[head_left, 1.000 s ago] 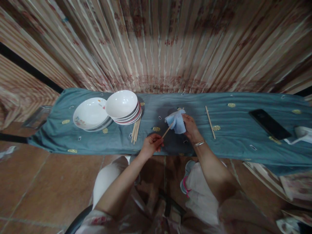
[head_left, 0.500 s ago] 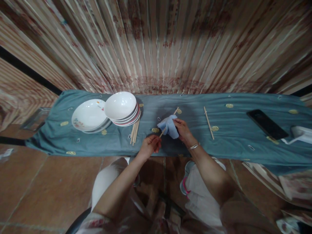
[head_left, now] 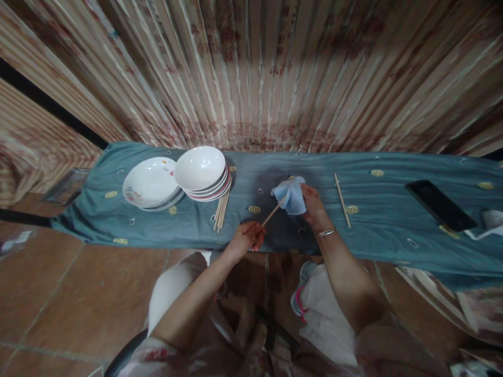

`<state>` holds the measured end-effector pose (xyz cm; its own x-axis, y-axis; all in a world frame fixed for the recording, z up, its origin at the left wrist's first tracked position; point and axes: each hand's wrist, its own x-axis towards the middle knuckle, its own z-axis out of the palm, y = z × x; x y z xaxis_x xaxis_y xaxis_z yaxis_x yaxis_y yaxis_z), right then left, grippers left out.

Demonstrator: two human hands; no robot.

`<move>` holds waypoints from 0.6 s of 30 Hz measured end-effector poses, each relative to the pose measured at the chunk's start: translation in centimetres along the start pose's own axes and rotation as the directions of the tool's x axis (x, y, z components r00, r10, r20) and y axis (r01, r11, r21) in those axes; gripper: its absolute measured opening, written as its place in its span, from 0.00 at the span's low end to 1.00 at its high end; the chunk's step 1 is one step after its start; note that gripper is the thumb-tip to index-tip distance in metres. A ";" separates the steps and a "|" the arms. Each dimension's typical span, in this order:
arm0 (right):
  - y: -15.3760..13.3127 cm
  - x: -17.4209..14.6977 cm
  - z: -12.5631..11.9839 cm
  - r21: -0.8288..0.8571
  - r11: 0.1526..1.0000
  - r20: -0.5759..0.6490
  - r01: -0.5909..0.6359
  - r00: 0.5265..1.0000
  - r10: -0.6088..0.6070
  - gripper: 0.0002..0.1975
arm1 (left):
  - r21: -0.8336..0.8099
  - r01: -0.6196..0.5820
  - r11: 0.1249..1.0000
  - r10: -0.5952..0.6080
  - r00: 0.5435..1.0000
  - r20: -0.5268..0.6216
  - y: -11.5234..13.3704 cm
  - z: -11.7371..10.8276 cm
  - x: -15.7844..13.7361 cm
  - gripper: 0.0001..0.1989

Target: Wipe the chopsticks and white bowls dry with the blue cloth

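Note:
Over the front middle of the table, my left hand (head_left: 247,238) pinches the near end of a wooden chopstick (head_left: 274,211). A light blue cloth (head_left: 291,196) wraps the chopstick's far end, which is hidden in its folds. My right hand (head_left: 313,201) is closed on the cloth from the right side. Left of my hands lies a bundle of several chopsticks (head_left: 222,211), partly under the edge of the bowls. One single chopstick (head_left: 342,200) rests alone to the right of my right hand.
A stack of white bowls (head_left: 200,168) stands beside stacked plates (head_left: 150,181) at the left on the teal tablecloth (head_left: 385,209). At the right lie a black phone (head_left: 440,205) and a white object (head_left: 491,221) with a strap. A patterned curtain (head_left: 259,68) hangs behind.
My right hand and the cloth have slid right, towards the chopstick's far end, which the cloth now covers. More of the chopstick shows near my left hand. The view has shifted slightly.

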<state>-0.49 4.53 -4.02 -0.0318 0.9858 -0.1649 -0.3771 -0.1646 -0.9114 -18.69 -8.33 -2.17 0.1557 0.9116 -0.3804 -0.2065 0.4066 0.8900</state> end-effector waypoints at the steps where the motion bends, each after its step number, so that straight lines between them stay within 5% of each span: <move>1: 0.0 0.0 0.0 0.001 1.000 -0.002 0.007 1.000 -0.007 0.14 | -0.013 0.002 1.000 -0.003 1.000 -0.011 0.0 0.0 0.0 0.20; 18: 0.9 0.9 -0.7 -0.046 0.999 0.006 0.016 1.000 -0.016 0.11 | 0.055 -0.060 0.997 0.063 0.996 -0.056 -0.4 -1.1 0.0 0.16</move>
<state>-0.25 5.20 -5.26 -0.0312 0.9885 -0.1479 -0.3345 -0.1498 -0.9304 -19.68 -8.47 -2.82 0.0885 0.9372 -0.3374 -0.1623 0.3477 0.9234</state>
